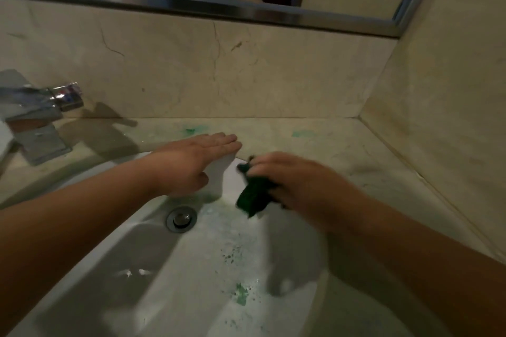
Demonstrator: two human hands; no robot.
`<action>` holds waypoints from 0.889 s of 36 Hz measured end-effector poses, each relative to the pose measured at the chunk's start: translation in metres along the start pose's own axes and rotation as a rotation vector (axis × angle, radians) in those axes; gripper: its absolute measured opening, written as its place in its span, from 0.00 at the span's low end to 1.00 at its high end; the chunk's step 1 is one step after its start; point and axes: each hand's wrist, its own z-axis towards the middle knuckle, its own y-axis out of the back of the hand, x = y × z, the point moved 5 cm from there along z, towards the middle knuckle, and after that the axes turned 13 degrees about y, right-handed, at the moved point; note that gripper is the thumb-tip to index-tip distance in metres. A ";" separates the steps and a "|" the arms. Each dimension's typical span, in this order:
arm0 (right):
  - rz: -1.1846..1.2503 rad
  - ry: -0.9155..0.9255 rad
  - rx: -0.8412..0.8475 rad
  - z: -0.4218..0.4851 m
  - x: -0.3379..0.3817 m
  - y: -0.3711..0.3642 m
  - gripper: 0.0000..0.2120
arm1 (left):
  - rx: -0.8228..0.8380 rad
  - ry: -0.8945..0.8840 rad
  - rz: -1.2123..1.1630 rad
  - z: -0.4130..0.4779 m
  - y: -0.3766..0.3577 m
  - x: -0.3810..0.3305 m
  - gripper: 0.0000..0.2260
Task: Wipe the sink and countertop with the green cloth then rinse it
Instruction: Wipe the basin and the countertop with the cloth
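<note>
The right hand (295, 183) is clamped on the bunched green cloth (253, 195), held over the sink (153, 268) rim; the left hand (197, 161) lies flat and empty beside it. Green smears remain beyond both hands on the bench (315, 145) and below them in the basin, so wiping looks unfinished. Rinsing is still to come.

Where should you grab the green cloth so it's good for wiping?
The green cloth is bunched in the right hand, its loose end dangling over the sink. Probably best to grip the bunched top from above, as now, leaving the hanging part free to rub the green stains. The left hand rests flat on the rim.
</note>
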 end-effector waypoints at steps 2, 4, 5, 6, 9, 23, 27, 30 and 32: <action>0.019 -0.131 -0.162 -0.023 -0.027 0.031 0.17 | -0.011 -0.002 -0.008 0.002 0.000 0.000 0.45; -0.056 -0.270 -0.165 -0.043 -0.059 0.049 0.17 | -0.011 -0.002 -0.022 0.002 -0.002 0.001 0.45; -0.070 -0.347 -0.092 -0.049 -0.071 0.048 0.18 | -0.011 -0.001 -0.026 0.001 -0.002 0.002 0.45; -0.054 -0.414 -0.003 -0.051 -0.078 0.042 0.20 | -0.011 0.002 -0.029 0.001 -0.003 0.001 0.45; -0.039 -0.494 0.098 -0.041 -0.081 0.013 0.26 | -0.013 0.008 -0.040 -0.001 -0.001 -0.003 0.44; -0.072 -0.077 0.143 -0.086 0.031 -0.007 0.17 | -0.042 0.020 -0.050 -0.006 -0.001 -0.010 0.43; -0.047 -0.014 0.242 -0.094 0.045 -0.009 0.18 | -0.036 0.010 -0.050 -0.004 -0.001 -0.009 0.43; -0.040 -0.030 0.194 -0.074 0.019 -0.006 0.19 | -0.035 0.016 -0.039 -0.003 0.001 -0.007 0.43; -0.039 -0.066 0.105 -0.055 -0.004 -0.003 0.17 | -0.033 0.012 -0.045 -0.003 0.002 -0.008 0.43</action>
